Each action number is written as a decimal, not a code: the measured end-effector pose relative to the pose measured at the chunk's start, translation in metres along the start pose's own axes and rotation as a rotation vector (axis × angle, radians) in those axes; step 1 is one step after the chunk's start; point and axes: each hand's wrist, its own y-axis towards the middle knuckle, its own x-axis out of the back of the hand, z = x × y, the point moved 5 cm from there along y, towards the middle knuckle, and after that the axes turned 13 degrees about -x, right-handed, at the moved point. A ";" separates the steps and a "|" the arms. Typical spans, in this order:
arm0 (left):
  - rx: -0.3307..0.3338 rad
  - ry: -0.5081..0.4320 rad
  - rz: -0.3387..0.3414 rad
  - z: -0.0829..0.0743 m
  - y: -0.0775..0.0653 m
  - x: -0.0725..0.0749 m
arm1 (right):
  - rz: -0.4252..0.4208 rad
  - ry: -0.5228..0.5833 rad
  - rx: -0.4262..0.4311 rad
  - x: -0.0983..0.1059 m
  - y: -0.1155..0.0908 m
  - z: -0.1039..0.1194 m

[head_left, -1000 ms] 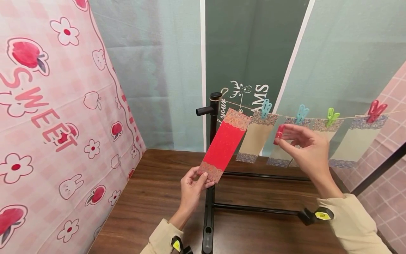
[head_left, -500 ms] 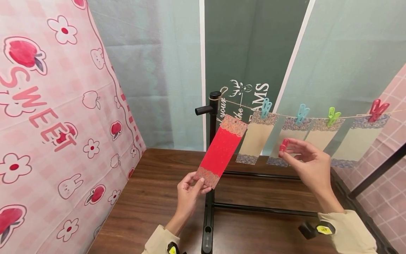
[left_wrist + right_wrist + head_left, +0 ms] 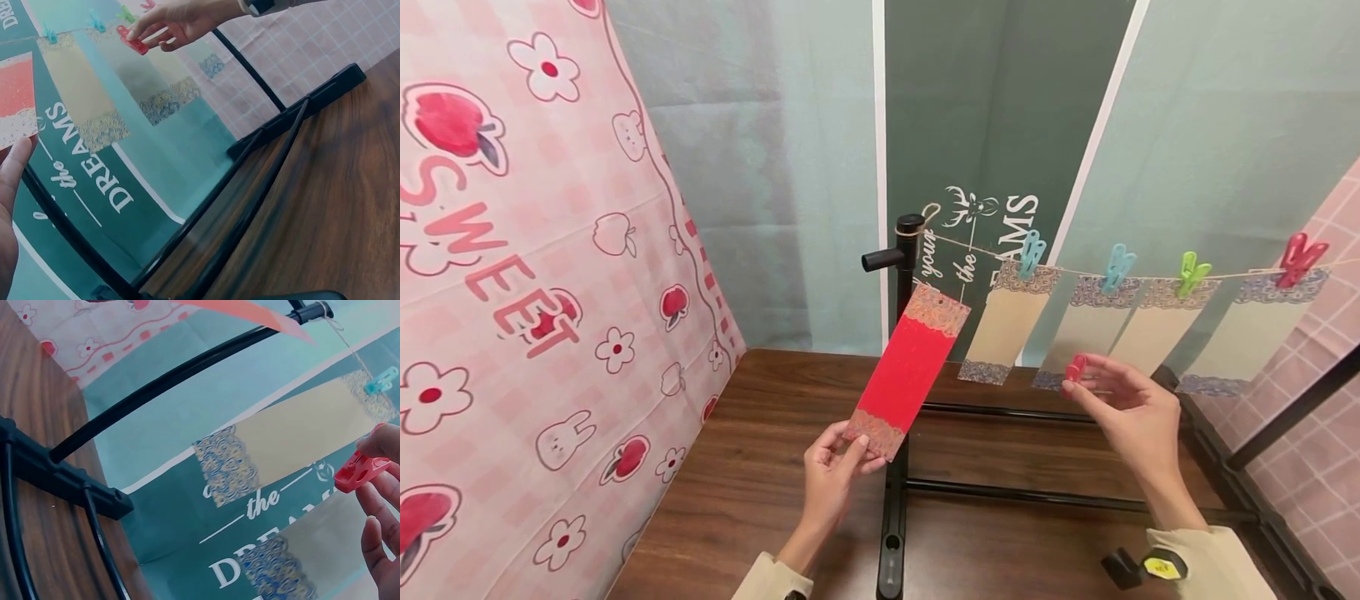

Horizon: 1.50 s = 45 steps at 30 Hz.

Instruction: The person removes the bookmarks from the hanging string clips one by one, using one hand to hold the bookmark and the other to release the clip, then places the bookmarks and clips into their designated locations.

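Observation:
In the head view my left hand (image 3: 831, 475) pinches the lower end of a red paper card (image 3: 906, 373) with lace-patterned ends, held tilted in front of the black post. My right hand (image 3: 1138, 412) pinches a red clothespin (image 3: 1074, 377) between thumb and fingers, in front of the hanging cards. The right wrist view shows the same clothespin (image 3: 356, 474) side-on, apart from any card. Along a thin string (image 3: 1078, 272) hang several pale cards, among them a beige card (image 3: 1006, 325), each under a clothespin: blue ones (image 3: 1032, 254), a green one (image 3: 1191, 273) and a red one at the right.
The string is tied to a black post (image 3: 904, 333) of a rack, whose lower bars (image 3: 1015, 492) cross the brown wooden table (image 3: 715, 500). A pink patterned cloth (image 3: 572, 275) stands at the left. Teal curtain cloth (image 3: 775, 183) hangs behind.
My left hand has lowered the red card down and to the left, away from the string. My right hand has moved down with the red clothespin, away from the string.

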 end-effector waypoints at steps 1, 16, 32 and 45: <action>0.001 -0.004 0.001 0.000 -0.001 0.002 | -0.006 -0.011 -0.013 0.000 -0.001 -0.003; -0.014 -0.036 -0.016 -0.005 -0.020 0.022 | -0.037 -0.023 -0.070 0.001 -0.018 -0.031; -0.070 -0.083 -0.112 -0.016 -0.033 0.052 | -0.081 -0.022 -0.199 -0.002 -0.038 -0.065; -0.061 -0.014 -0.262 -0.027 -0.046 0.080 | -0.105 -0.039 -0.299 -0.003 -0.053 -0.086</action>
